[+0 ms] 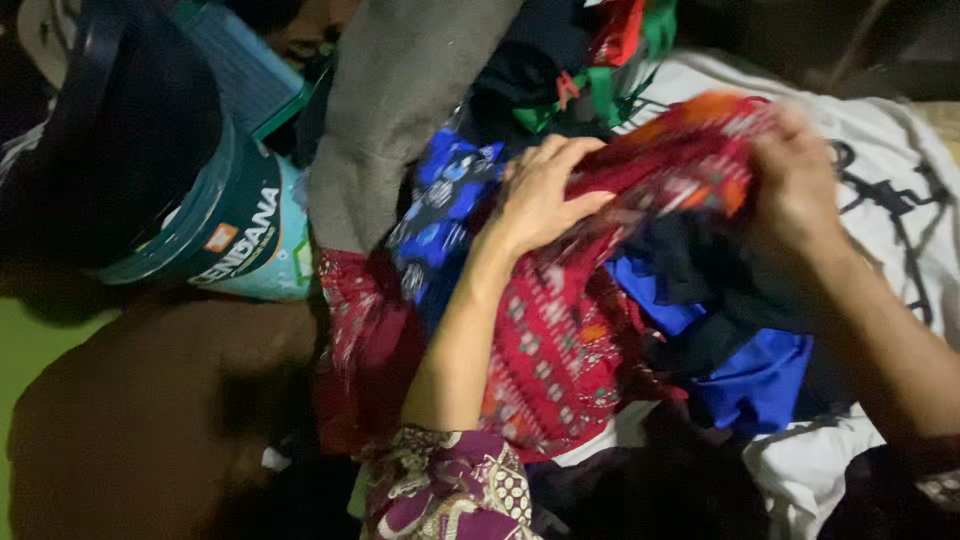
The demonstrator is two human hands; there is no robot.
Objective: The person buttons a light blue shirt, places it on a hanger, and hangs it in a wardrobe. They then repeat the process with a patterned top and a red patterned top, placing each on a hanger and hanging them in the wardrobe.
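Fingers point(560, 165) of both hands are gripping the red cloth point(560, 340).
Left hand point(540, 195) is curling over its upper fold; right hand point(795, 185) is pinching the far edge, bunching it. Cloth is lying atop the pile, over blue fabric point(750, 380), beside a grey garment point(390, 120) and teal bucket point(230, 240).

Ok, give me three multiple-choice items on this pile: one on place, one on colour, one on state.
1. Where is the bucket? A upper left B lower right C centre
2. The cloth that both hands grip is mainly: A yellow B red C white
3. The left hand is: A flat and open B out of view C closed on the cloth

A: the bucket lies left of the pile. B: the patterned cloth is red. C: its fingers curl over the cloth, as does the right hand.
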